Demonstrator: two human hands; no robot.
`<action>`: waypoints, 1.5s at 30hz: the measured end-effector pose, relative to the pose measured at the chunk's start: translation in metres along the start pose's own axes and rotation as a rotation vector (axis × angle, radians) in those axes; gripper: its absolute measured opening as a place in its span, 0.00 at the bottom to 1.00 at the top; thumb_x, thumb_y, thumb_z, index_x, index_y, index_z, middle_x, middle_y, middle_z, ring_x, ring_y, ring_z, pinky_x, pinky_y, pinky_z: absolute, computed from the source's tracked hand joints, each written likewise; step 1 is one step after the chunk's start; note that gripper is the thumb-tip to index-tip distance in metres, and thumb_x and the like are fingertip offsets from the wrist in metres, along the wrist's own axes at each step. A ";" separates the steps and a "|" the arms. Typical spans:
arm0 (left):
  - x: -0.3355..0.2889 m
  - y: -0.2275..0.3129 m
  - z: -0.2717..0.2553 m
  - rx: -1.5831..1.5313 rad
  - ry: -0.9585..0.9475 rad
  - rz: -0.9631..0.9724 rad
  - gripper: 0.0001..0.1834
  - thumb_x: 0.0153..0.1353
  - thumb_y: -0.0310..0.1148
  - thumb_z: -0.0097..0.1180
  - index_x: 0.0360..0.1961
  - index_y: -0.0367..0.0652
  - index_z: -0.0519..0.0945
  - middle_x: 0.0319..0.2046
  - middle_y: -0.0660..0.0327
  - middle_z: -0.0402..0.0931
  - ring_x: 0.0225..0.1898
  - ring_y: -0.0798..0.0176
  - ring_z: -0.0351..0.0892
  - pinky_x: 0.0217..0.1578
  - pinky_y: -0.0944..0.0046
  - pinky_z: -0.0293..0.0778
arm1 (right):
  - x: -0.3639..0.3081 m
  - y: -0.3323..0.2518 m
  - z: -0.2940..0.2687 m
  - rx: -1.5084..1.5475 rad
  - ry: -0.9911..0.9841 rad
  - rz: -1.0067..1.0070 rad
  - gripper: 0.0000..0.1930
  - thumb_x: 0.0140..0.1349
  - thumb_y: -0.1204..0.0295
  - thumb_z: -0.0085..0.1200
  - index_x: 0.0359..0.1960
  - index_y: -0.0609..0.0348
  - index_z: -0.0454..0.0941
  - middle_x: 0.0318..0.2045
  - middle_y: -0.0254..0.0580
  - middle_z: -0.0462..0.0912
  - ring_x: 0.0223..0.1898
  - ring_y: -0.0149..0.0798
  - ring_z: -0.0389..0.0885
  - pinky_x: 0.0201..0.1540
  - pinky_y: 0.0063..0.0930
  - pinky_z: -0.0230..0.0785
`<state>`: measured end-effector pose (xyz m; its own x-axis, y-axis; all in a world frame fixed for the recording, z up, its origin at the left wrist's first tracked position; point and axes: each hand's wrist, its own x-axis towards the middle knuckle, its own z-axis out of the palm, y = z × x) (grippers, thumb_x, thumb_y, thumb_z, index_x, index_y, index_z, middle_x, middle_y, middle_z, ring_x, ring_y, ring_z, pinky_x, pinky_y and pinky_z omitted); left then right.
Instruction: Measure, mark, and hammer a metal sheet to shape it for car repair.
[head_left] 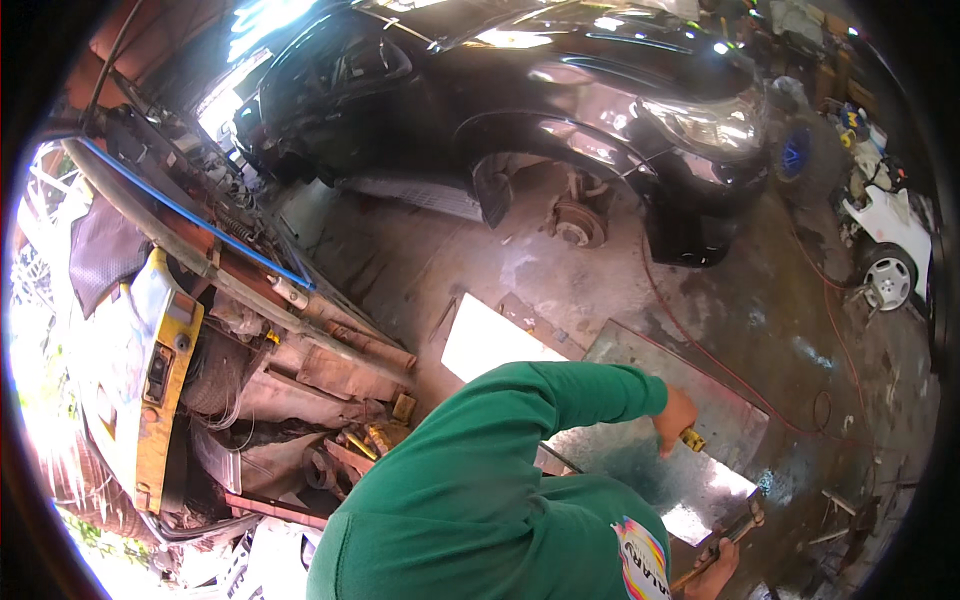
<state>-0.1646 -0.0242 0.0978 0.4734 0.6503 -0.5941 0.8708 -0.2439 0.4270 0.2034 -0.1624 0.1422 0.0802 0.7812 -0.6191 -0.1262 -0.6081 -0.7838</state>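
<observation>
Neither of my hands shows in the head view. A person in a green long-sleeved shirt (470, 490) bends over a grey metal sheet (640, 365) lying on the concrete floor. One hand of that person (676, 415) grips a yellow-handled tool (692, 439) against the sheet. The other hand (716, 570), low at the right, holds a long dark tool (738, 525) near the sheet's shiny corner.
A black car (560, 90) stands behind, its front wheel off and the brake hub (578, 222) bare. A white board (488, 342) lies beside the sheet. A red hose (745, 385) runs across the floor. Rusty yellow machinery (150, 370) fills the left; a white car (895, 245) is at the right.
</observation>
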 end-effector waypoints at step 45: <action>0.003 0.056 0.099 0.518 0.531 0.171 0.43 0.69 0.24 0.56 0.86 0.53 0.66 0.56 0.49 0.75 0.54 0.40 0.80 0.48 0.51 0.88 | 0.106 0.100 0.008 -0.037 0.269 -0.345 0.10 0.70 0.74 0.66 0.42 0.69 0.78 0.31 0.52 0.84 0.29 0.43 0.94 0.31 0.40 0.83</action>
<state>-0.1016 -0.1072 0.0525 0.5938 0.8001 -0.0850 0.8042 -0.5935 0.0310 0.1911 -0.1399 -0.0014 0.3665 0.8781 -0.3076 -0.0117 -0.3262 -0.9452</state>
